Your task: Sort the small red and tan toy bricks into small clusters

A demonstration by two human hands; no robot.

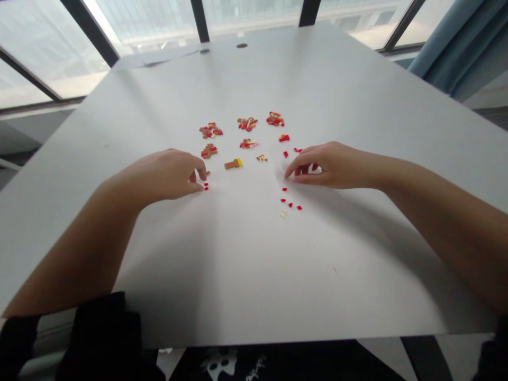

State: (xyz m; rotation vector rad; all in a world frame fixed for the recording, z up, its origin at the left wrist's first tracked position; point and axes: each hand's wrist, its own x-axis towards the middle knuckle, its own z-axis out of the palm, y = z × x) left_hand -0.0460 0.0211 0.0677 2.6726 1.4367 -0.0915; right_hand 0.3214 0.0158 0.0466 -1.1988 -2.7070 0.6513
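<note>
My left hand (169, 172) rests at the left of the small toy bricks, thumb and fingertips a little apart. Two tiny red bricks (206, 186) lie right at its fingertips, and a small brown brick (208, 173) shows beside its index finger. On the right, my right hand (331, 165) touches the white table with fingers curled and the thumb close to the index tip; whatever is between them is hidden. Several loose red bricks (290, 205) lie just in front of it. Between the hands sits a joined brown-and-yellow brick piece (233, 164).
Behind the hands lie piles of brown and red bricks (211, 130), mixed bricks (247, 124) and red-orange bricks (275, 119). Smaller groups include brown bricks (209, 151) and cream-and-brown bricks (262, 158). Pale bricks (283, 214) lie nearer me on the white table (246, 275).
</note>
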